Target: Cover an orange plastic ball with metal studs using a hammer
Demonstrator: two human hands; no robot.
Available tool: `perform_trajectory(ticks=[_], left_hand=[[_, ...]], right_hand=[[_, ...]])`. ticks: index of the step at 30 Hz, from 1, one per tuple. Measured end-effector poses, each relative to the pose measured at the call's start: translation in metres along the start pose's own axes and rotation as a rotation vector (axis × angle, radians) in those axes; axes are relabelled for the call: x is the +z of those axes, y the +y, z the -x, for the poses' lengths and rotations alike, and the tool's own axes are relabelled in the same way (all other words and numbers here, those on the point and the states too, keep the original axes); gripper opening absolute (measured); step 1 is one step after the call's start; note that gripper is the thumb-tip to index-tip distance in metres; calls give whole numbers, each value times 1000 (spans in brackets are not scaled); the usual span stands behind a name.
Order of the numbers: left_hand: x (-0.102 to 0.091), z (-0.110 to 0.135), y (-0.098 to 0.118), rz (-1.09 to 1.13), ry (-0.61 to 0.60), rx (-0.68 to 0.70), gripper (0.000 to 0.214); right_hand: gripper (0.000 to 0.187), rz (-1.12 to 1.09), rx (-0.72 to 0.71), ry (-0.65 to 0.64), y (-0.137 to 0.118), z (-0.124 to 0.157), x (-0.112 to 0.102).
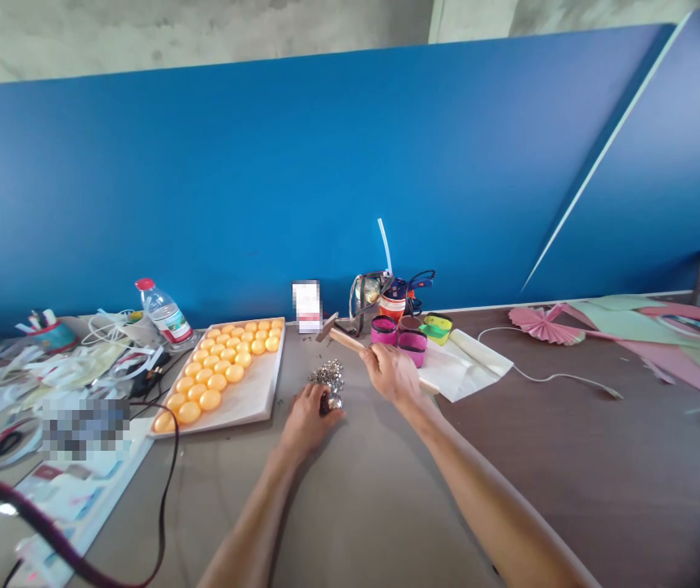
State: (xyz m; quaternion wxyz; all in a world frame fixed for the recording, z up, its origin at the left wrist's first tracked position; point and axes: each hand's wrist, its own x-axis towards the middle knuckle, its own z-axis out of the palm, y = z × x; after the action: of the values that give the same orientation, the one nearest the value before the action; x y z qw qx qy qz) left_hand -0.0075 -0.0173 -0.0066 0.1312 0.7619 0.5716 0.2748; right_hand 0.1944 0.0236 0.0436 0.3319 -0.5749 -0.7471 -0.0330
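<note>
In the head view my right hand (391, 374) is wrapped round the wooden handle of a hammer (348, 338). The hammer is raised, its metal head pointing left over the table. My left hand (309, 416) rests on the table with fingers curled round something dark and shiny, too small and covered to name. Right beyond those fingers lies a pile of small shiny metal pieces (328, 374). A few dark bits are scattered around the pile.
Left stands a white board (255, 384) with rows of orange balls (216, 382). A tilted water bottle (166, 314), cables and a power strip lie further left. Pink cups (412, 346), a green cup (437, 327) and white sheets (465, 363) are at right. Blue partition (325, 180) behind.
</note>
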Motion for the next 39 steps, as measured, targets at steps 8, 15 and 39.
perform_trajectory(ticks=[8,15,39], left_hand=[[-4,0,-2,44,-23,-11,25],[-10,2,-4,136,-5,-80,23],[-13,-1,-5,250,-9,-138,28]], right_hand=[[27,-45,-126,-4,4,49,-16],[24,-18,-189,-84,6,56,-11],[26,-54,-159,-162,15,54,-10]])
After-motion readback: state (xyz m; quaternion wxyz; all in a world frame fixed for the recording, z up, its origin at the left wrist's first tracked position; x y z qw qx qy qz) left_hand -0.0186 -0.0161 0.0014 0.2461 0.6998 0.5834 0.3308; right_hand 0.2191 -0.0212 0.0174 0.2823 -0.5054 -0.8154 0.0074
